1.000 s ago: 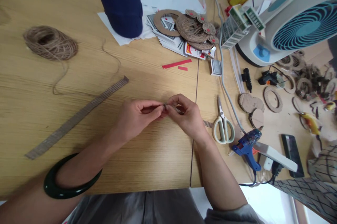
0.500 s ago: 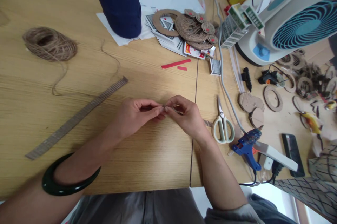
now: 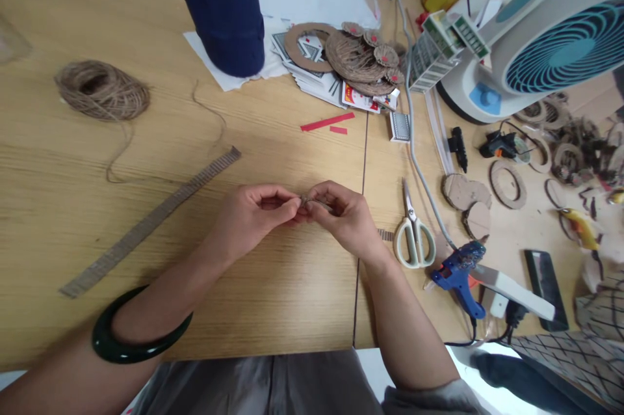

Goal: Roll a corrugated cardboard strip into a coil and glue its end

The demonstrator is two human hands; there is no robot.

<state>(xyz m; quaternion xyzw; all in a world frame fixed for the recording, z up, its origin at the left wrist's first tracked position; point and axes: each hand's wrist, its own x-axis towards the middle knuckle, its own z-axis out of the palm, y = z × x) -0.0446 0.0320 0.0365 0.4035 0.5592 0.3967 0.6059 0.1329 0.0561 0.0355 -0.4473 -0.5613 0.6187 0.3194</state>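
Observation:
Above the middle of the table, my left hand (image 3: pixel 253 216) and my right hand (image 3: pixel 345 216) meet, thumbs and fingertips pinched on a narrow corrugated cardboard strip (image 3: pixel 305 201). Fingers hide most of it. A ribbed strip end (image 3: pixel 385 234) shows beyond my right hand, by the scissors; whether it belongs to the same strip I cannot tell. Left of my left hand, a long corrugated cardboard strip (image 3: pixel 156 220) lies slantwise on the table. White-handled scissors (image 3: pixel 413 239) rest to the right of my right hand, blades pointing away.
A twine ball (image 3: pixel 102 91) lies far left. A navy-wrapped bottle (image 3: pixel 221 18), cardboard rings and discs (image 3: pixel 351 54), and red paper strips (image 3: pixel 326 122) are toward the back. At right are a blue glue gun (image 3: pixel 458 275), a power strip (image 3: pixel 511 291), a cable and a fan (image 3: pixel 541 57).
Both hands keep their pinch at nearly the same spot, with small finger shifts. The whole view has shifted slightly, so the table items appear a little lower and further right.

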